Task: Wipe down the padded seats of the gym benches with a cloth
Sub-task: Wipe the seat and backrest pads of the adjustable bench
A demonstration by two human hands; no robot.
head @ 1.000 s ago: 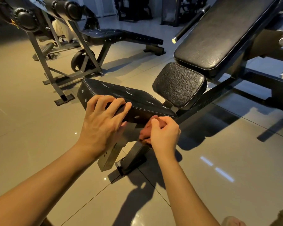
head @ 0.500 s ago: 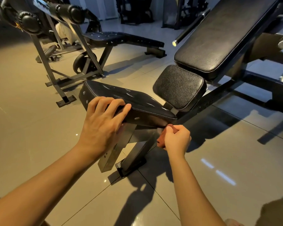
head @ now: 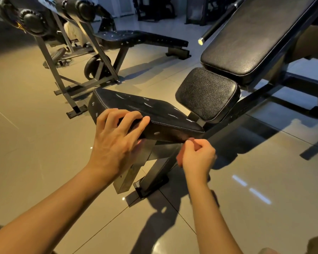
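My right hand (head: 197, 157), curled round the cloth (head: 180, 159), sits just below the seat (head: 154, 114), at its right end; my left hand (head: 116, 142) grips its near edge.

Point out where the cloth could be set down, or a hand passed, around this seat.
Free: on the seat pad, between the left hand and the small upright pad; bare floor left of it, up to the other bench's foot. Crowded: under the pad's near edge, where right hand, cloth and support post meet.
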